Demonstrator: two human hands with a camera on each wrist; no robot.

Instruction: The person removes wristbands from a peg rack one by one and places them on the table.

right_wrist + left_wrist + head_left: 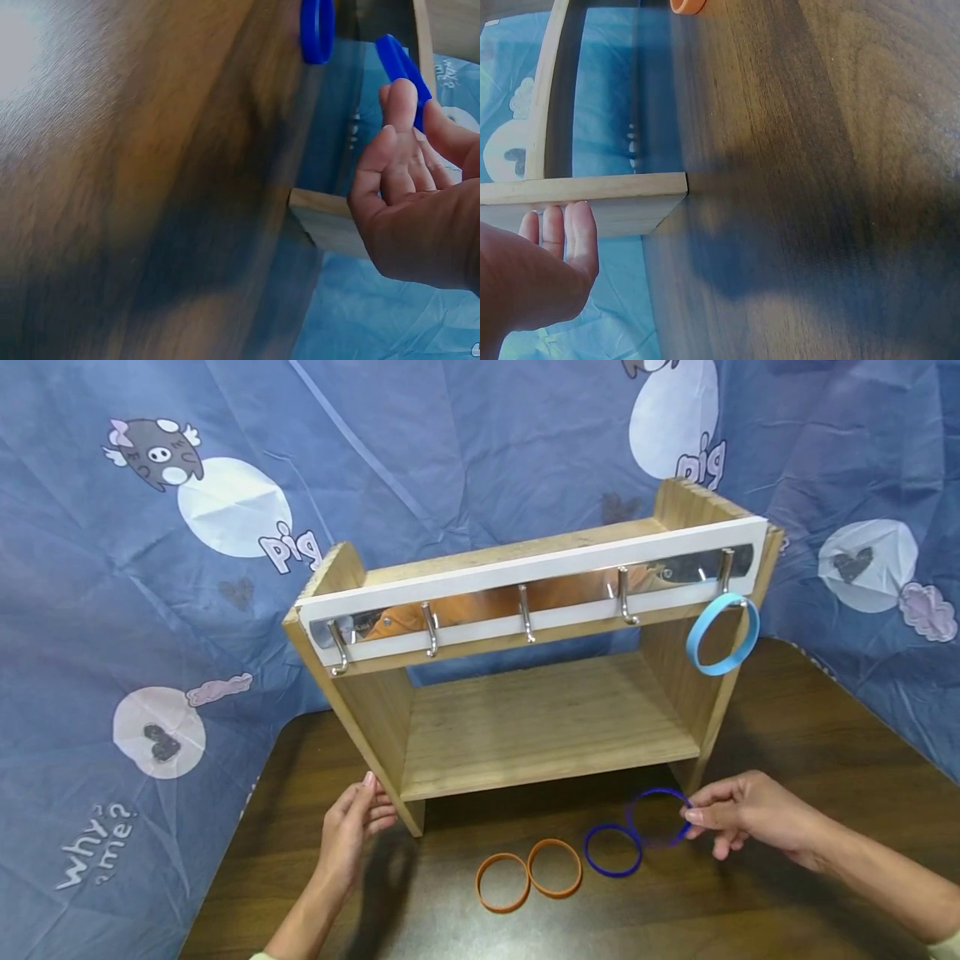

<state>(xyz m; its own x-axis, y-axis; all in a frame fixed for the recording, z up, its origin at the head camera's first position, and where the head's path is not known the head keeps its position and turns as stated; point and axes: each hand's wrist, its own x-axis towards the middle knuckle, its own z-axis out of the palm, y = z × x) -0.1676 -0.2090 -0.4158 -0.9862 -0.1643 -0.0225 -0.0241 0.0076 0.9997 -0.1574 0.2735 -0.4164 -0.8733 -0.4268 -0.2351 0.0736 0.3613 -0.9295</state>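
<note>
My right hand (738,820) pinches a dark blue wristband (393,58) between thumb and fingertips, lifted off the table near the front right of a wooden rack (547,718). Another dark blue wristband (618,875) lies flat on the table beside it. Two orange wristbands (506,910) lie side by side farther left. On the rack's rightmost hook hangs a light blue wristband (697,641). At the rack's lower left, my left hand (348,827) rests its fairly straight fingers (580,225) against the outside of the side panel (622,214).
A white rail (487,566) with a mirror-like strip and several metal hooks runs across the rack's top front. The rack stands on a dark wooden table (465,935). Behind it hangs a blue printed cloth (465,460).
</note>
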